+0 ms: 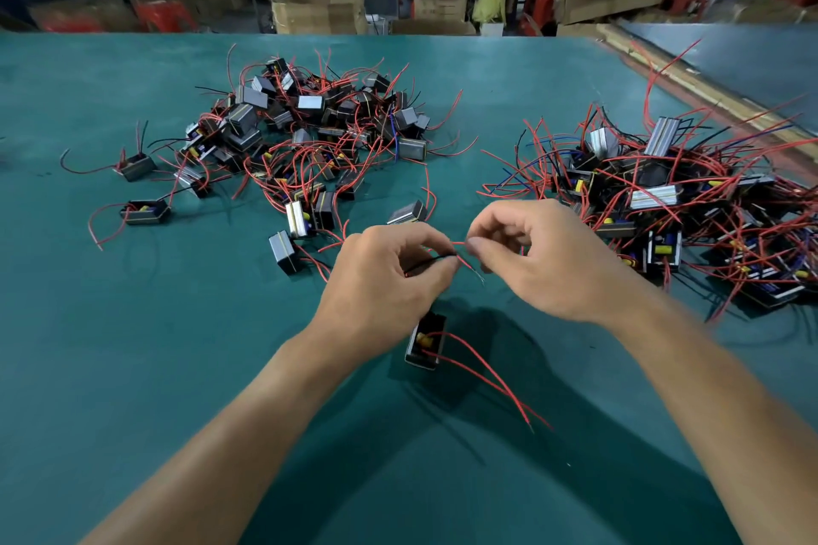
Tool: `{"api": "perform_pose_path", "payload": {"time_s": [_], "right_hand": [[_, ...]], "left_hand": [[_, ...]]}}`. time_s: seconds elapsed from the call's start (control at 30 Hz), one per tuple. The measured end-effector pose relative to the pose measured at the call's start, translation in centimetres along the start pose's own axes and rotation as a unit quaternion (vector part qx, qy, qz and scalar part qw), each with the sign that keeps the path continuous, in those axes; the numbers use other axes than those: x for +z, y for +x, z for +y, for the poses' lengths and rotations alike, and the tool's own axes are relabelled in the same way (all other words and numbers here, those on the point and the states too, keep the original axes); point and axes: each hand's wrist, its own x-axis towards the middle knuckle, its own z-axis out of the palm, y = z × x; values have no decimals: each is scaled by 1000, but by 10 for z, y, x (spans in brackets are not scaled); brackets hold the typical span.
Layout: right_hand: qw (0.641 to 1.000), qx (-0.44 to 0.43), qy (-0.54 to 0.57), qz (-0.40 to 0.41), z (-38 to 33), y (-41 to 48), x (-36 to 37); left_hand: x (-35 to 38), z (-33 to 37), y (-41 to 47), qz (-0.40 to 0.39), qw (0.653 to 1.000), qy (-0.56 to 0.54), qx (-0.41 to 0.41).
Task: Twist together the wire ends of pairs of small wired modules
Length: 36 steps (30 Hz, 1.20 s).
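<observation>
Hands raised together, left hand (389, 274) and right hand (544, 257) pinching wire ends (464, 263)

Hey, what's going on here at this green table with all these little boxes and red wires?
A person is working bare-handed over a green table. The left hand pinches a black wire together with a red one, and the right hand pinches a red wire beside them; the ends look not yet twisted. A small module sits just under the left hand, two red leads trailing from it. Two piles of modules lie beyond: the left pile and the right pile.
</observation>
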Motion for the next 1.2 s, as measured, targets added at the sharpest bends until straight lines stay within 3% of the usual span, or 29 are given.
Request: {"api": "perform_pose_path", "payload": {"time_s": [0.1, 0.33, 0.5, 0.7, 0.8, 1.03, 1.2], "right_hand": [[1000, 21, -5, 21, 1, 1, -4], [982, 110, -98, -116, -5, -3, 4], [981, 136, 23, -133, -5, -3, 15], [967, 105, 139, -187, -14, -6, 17], [963, 87, 144, -212, -19, -8, 13], [976, 82, 96, -179, -18, -8, 21], [992, 77, -56, -88, -21, -11, 34]], "left_hand": [[-4, 4, 3, 41, 997, -63, -35], [-14, 11, 6, 62, 961, -253, -88], [-15, 16, 5, 46, 948, -303, -84], [-19, 21, 4, 11, 922, -378, -82], [-20, 19, 4, -14, 918, -387, -79], [-18, 18, 4, -33, 924, -374, -65], [-15, 18, 3, -47, 927, -366, -66]]}}
